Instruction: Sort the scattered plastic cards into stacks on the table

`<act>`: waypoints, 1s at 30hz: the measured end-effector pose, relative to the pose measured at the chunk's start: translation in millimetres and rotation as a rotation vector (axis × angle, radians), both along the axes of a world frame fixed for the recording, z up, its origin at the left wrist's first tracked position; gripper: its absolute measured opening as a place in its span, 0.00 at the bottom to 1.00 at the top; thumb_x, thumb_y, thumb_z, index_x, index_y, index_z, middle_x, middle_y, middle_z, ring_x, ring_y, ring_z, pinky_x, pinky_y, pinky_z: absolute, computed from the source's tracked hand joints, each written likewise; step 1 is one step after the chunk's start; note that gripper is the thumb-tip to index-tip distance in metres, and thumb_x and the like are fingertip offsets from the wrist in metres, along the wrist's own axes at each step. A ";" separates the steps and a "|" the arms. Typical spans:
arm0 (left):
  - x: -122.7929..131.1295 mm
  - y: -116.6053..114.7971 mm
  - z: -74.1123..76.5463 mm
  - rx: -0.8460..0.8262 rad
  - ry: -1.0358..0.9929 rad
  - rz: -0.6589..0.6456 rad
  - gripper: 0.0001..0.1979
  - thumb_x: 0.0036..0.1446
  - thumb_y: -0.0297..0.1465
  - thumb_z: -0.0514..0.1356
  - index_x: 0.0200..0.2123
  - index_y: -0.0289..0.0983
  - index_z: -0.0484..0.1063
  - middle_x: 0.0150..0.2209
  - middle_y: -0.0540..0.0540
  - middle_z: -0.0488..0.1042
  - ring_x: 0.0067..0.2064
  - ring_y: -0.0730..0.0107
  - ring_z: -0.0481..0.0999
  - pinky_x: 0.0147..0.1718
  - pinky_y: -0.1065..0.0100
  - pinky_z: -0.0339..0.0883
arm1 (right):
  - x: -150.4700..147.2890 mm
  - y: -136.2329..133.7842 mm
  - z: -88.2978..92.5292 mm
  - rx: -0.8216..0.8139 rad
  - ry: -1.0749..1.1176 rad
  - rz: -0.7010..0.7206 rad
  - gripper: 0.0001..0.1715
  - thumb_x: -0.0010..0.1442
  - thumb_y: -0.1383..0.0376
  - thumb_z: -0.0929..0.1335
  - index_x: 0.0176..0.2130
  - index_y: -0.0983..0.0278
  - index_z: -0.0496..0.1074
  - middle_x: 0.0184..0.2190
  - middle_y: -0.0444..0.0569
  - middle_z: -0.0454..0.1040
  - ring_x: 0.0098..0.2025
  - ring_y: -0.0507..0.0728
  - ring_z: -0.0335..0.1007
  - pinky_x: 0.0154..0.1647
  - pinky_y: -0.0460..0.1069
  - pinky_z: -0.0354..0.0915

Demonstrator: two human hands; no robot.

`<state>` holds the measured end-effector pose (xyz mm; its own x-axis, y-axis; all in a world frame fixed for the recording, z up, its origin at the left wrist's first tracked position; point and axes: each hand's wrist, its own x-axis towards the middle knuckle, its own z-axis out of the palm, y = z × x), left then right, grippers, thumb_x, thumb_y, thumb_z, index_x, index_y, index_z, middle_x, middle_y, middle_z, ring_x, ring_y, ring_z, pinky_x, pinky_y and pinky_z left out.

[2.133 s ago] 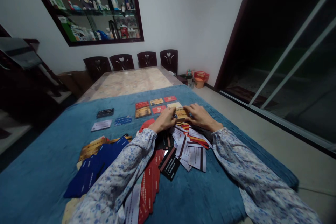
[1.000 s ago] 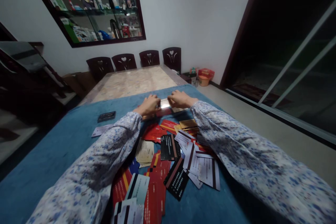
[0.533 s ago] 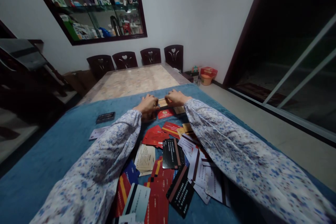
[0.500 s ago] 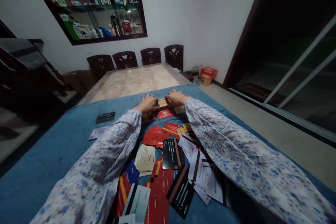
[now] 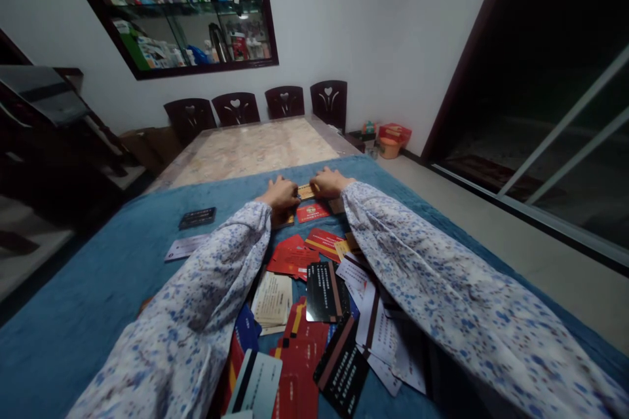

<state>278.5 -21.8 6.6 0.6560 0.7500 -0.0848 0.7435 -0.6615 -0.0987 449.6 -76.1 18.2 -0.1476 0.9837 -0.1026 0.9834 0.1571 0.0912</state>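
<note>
My left hand (image 5: 281,194) and my right hand (image 5: 330,183) are at the far side of the spread cards, fingers curled in. Between them lies a yellow card (image 5: 306,192), each hand gripping one end. Just nearer to me is a red card (image 5: 312,212) with a round emblem, and other cards are partly hidden under each hand. Closer in, orange-red cards (image 5: 293,257), a cream stack (image 5: 272,300), black striped cards (image 5: 324,291), dark red cards (image 5: 301,357) and white striped cards (image 5: 376,327) overlap. My sleeves cover some of them.
A blue cloth (image 5: 113,275) covers the near part of the marble-patterned table (image 5: 250,147). Apart on the left lie a black card (image 5: 197,218) and a white card (image 5: 185,247). Dark chairs (image 5: 236,109) line the far end, and a glass door (image 5: 540,144) is at right.
Both hands stay at the yellow card with almost no movement between them. My left forearm has shifted slightly to the right, and the whole view has moved a little.
</note>
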 end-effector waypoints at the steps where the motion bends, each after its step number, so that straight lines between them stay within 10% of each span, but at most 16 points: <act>1: 0.6 1.0 -1.1 -0.002 0.003 0.005 0.17 0.60 0.37 0.62 0.50 0.37 0.79 0.57 0.34 0.77 0.63 0.39 0.64 0.56 0.41 0.61 | -0.1 0.6 -0.5 -0.006 -0.001 -0.001 0.24 0.63 0.61 0.69 0.58 0.61 0.76 0.61 0.62 0.72 0.64 0.72 0.61 0.57 0.64 0.65; 30: 3.4 8.2 -6.7 -0.004 -0.004 -0.033 0.19 0.58 0.36 0.60 0.52 0.45 0.79 0.55 0.38 0.78 0.62 0.40 0.63 0.57 0.41 0.59 | 3.1 20.1 -9.2 -0.032 0.024 -0.005 0.24 0.60 0.63 0.70 0.55 0.57 0.80 0.56 0.58 0.79 0.64 0.71 0.65 0.58 0.60 0.68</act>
<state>281.9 -13.5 -0.1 0.6808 0.7275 -0.0856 0.7215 -0.6862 -0.0929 452.7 -56.0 8.9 -0.1458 0.9807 -0.1302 0.9859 0.1550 0.0628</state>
